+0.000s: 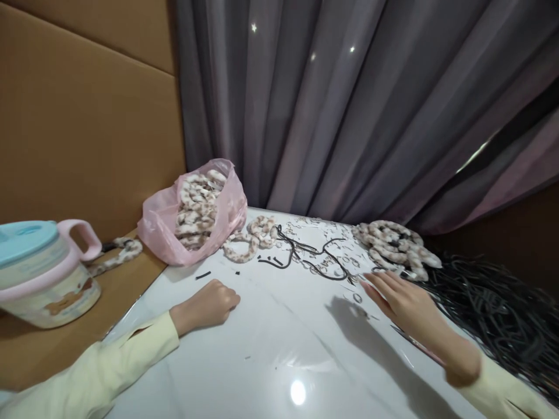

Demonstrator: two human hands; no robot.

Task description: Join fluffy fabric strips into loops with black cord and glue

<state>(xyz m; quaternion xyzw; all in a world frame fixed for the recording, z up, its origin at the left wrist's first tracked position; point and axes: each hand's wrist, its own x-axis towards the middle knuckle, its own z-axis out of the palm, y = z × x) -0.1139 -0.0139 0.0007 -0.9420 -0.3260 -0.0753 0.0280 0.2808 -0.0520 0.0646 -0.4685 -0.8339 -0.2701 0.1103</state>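
My left hand [210, 305] rests on the white tabletop [262, 361] with its fingers curled in; whether anything is inside is hidden. Over the table's right side, my right hand [404, 299] reaches with extended fingers, close to a pile of fluffy spotted strips [399, 244]. Black cords [329, 273] and small clear rings [347, 260] lie scattered beyond the hands. A pink plastic bag [163, 218] holds more fluffy strips [196, 212], and one curled fluffy strip [244, 253] lies beside it.
At the left stands a cup [48, 291] with a blue lid and pink handle, near another fluffy strip [117, 256]. A large heap of black cords [498, 308] lies at the right. Cardboard [87, 122] and a grey curtain [305, 116] stand behind.
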